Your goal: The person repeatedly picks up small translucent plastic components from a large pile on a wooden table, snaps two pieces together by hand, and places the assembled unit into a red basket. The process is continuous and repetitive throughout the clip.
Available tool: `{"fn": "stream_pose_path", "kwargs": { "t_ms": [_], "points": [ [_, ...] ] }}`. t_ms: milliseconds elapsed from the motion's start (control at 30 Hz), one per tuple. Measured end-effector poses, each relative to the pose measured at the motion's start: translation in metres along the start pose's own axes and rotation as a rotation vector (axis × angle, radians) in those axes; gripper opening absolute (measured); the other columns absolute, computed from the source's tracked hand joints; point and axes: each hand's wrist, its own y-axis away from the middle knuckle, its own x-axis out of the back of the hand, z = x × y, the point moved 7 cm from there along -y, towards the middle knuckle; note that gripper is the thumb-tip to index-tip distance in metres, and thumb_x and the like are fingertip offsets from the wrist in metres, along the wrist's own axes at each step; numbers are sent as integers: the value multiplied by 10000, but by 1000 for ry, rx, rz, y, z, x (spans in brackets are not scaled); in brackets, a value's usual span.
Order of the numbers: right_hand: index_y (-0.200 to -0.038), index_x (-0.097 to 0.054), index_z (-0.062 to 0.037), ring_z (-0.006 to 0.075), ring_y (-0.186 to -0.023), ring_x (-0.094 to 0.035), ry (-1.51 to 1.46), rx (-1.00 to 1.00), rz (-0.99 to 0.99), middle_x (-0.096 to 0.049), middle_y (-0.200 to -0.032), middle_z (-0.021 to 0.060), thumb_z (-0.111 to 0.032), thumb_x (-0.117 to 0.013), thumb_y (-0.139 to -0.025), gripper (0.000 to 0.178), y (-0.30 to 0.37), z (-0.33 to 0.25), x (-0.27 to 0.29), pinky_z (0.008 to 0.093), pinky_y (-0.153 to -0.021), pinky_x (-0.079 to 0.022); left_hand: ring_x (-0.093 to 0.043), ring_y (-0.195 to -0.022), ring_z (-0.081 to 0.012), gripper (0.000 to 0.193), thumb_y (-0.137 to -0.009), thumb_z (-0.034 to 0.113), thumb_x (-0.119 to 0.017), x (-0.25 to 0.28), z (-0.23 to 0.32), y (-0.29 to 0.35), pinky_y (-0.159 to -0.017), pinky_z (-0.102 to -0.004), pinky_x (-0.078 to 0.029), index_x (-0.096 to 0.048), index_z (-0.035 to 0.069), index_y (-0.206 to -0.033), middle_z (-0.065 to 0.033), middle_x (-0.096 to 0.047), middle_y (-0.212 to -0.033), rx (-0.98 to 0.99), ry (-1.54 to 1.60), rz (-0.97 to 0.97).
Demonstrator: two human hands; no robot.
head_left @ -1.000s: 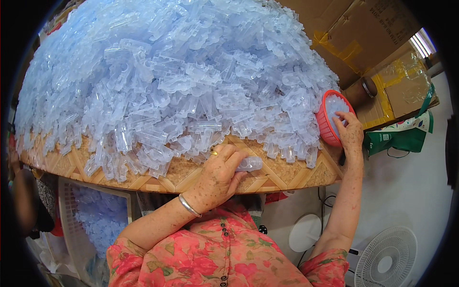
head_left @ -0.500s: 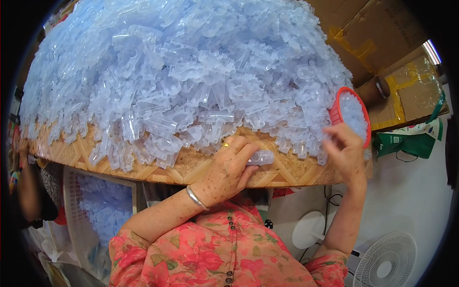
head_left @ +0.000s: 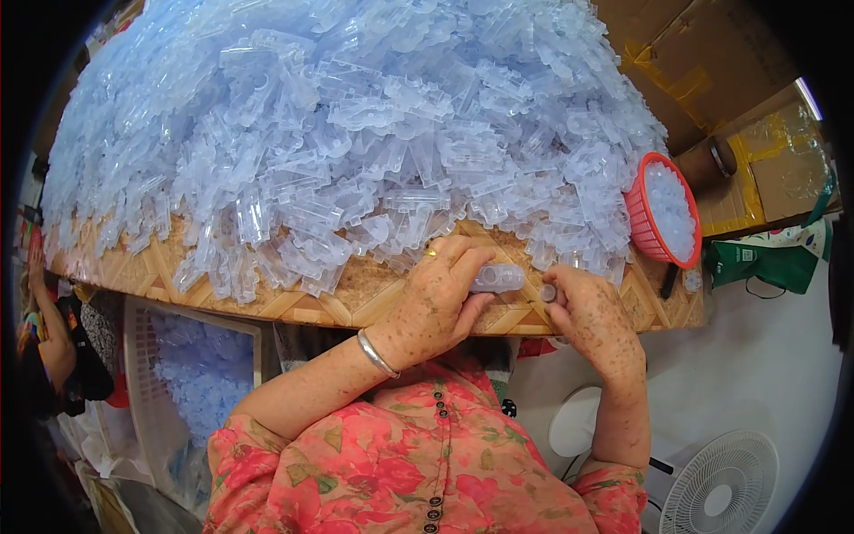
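Observation:
My left hand (head_left: 431,303) is closed around a clear plastic casing (head_left: 500,278), held just above the near edge of the table. One end of the casing sticks out to the right past my fingers. Close by on the right, my right hand (head_left: 594,322) pinches a small round translucent plastic piece (head_left: 548,292) between thumb and fingertips. A gap separates the two pieces. Beyond both hands rises a big heap of similar clear plastic casings (head_left: 374,116), its loose front pieces lying near my left hand.
A red plastic basket (head_left: 648,221) of small translucent pieces stands at the table's right edge, beside a dark object (head_left: 669,280). Cardboard boxes (head_left: 712,53) stand behind. A crate (head_left: 142,383) of bluish pieces sits lower left; a white fan (head_left: 719,498) lower right. Another person's arm (head_left: 53,334) shows far left.
My right hand has come from beside the red basket leftward and down toward the casing, and a small round piece now shows in its fingers. My left hand still holds the casing.

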Motion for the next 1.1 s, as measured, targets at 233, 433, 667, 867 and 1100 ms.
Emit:
{"fn": "stream_pose_path", "kwargs": {
  "t_ms": [233,433,667,867,1100],
  "points": [
    [-1024,-656,-14,348,-754,-675,-88,-48,57,-674,-747,140,-87,-724,-821,226,2,1,-4,450,-718,-518,-580,-1052,-395,456,-775,13,-754,1,-2,3,-893,-442,-488,-569,3,-1191,-185,-580,-1162,32,24,7],
    [-1005,-677,-23,292,-709,-655,-89,-62,217,-668,-806,115,-110,-762,-810,231,12,-10,2,419,-675,-513,-598,-1039,-387,435,-767,17,-773,0,-7,6,-872,-434,-509,-598,-5,-1165,-181,-593,-1174,21,19,34],
    [-1005,-690,-59,302,-960,-630,-91,397,445,-683,-1040,106,-95,-805,-744,287,0,-60,3,417,-837,-474,-601,-1056,-392,459,-759,17,-780,0,-7,6,-892,-435,-512,-607,-25,-1182,-192,-596,-1191,-5,6,43],
    [-999,-686,-54,297,-941,-631,-90,416,427,-684,-1032,106,-92,-802,-738,288,-7,-62,-5,428,-840,-464,-602,-1057,-387,449,-753,6,-768,0,-9,9,-897,-439,-512,-612,-32,-1173,-187,-598,-1180,-14,12,77],
    [-940,-667,-29,306,-919,-629,-81,388,311,-675,-994,105,-83,-801,-735,250,-16,-73,-4,407,-784,-497,-603,-1047,-384,422,-740,-26,-735,-1,-9,5,-895,-447,-512,-629,-17,-1148,-173,-600,-1161,-1,32,35]
  ]
}}
